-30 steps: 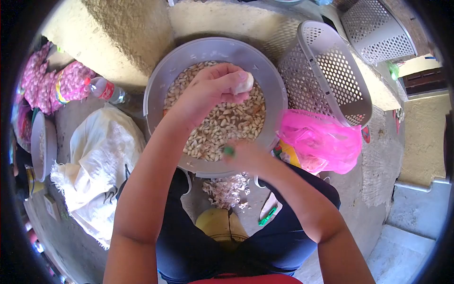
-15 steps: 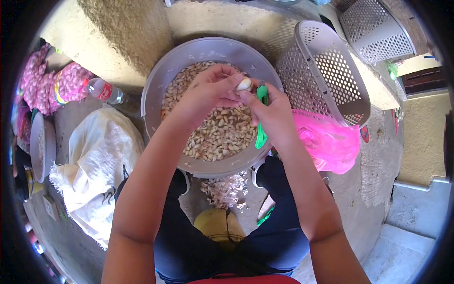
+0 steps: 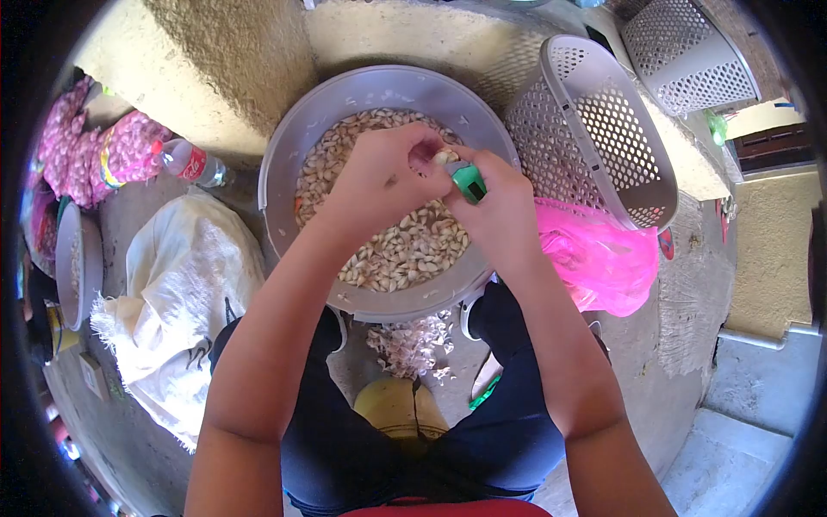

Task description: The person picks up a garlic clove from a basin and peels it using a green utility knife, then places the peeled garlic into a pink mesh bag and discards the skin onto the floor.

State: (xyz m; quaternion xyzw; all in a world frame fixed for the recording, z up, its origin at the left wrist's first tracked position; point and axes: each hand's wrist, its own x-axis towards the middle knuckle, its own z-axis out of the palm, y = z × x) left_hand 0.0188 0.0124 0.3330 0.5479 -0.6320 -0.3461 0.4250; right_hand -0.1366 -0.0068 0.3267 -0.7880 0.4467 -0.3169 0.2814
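Note:
Above a large grey basin (image 3: 277,185), my left hand (image 3: 385,170) pinches a pale garlic clove (image 3: 444,158) between its fingers. My right hand (image 3: 501,207) is closed around a green-handled knife (image 3: 469,183) and meets the left at the clove. Its blade is mostly hidden by the fingers. Many loose garlic cloves (image 3: 401,258) lie in water in the basin below both hands.
Garlic skins (image 3: 412,345) are heaped on the floor between my feet. A perforated grey basket (image 3: 594,129) and a pink plastic bag (image 3: 599,258) stand right of the basin. On the left are a white sack (image 3: 185,293), a plastic bottle (image 3: 194,164) and pink net bags (image 3: 129,146).
My right hand has turned the knife, so its green handle no longer hangs down along the fingers. My left hand has rolled over, its back now facing up, and the clove sits slightly lower.

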